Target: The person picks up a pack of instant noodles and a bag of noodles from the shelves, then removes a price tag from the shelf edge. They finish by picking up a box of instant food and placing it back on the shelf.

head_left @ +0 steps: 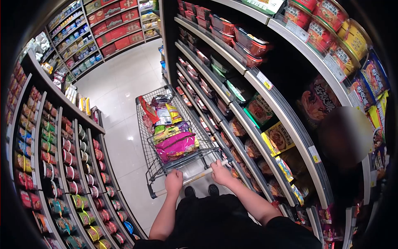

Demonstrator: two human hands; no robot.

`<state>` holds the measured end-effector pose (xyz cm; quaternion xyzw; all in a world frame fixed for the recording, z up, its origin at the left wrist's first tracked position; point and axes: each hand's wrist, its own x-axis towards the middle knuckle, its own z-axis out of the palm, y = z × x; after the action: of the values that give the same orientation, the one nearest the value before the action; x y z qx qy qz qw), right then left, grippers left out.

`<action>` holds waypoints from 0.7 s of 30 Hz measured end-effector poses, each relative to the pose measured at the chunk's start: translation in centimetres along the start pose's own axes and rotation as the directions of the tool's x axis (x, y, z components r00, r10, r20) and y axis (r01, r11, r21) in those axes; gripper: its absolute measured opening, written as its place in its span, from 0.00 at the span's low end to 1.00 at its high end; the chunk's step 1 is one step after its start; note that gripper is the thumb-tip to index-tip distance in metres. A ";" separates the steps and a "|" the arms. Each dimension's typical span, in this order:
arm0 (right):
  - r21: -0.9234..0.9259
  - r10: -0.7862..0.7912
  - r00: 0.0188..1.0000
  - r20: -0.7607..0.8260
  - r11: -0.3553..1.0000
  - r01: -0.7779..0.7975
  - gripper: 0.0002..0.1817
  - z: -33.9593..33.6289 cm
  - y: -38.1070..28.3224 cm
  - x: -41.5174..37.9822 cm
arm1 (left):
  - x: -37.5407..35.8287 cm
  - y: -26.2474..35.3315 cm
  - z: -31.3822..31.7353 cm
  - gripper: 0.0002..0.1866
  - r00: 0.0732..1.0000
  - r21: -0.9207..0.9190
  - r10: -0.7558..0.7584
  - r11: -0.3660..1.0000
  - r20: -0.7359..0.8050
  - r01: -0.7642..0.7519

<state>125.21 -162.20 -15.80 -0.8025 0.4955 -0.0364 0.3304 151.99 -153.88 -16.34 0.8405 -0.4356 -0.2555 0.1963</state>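
A wire shopping cart (143, 124) stands in front of me in the aisle. My left hand (174, 181) is closed round its handle bar (195, 177) on the left part. Farther right on the same bar, my right hand (221, 172) is closed too. In the basket lies a large magenta package (175, 146) nearest to me. Behind it are a yellow-green package (166, 133), a yellow and purple bag (176, 113), a red package (148, 108) and a dark shiny bag (161, 99). The print on them is too small to read.
Shelves of cup and bowl noodles (70, 166) line the left side. Close on the right run shelves with boxed and bagged foods (259, 108). A person (346, 141), blurred, is at the right. Tiled floor (124, 83) leads to shelves with red boxes (116, 29).
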 end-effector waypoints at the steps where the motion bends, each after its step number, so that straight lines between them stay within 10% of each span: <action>1: -0.014 0.011 1.000 0.005 1.000 -0.011 0.19 0.0 -0.2 0.0 | 0.0 0.1 -0.2 0.18 1.000 -0.003 0.011 1.000 0.002 -0.011; 21: -0.053 0.171 0.983 -0.065 0.983 -0.175 0.16 1.5 -3.2 1.6 | 1.3 -1.4 -1.1 0.16 0.981 -0.052 0.191 0.981 0.032 -0.189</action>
<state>129.06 -161.87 -15.56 -0.7643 0.5739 -0.0174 0.2937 154.20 -154.05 -16.54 0.7853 -0.5109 -0.2616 0.2320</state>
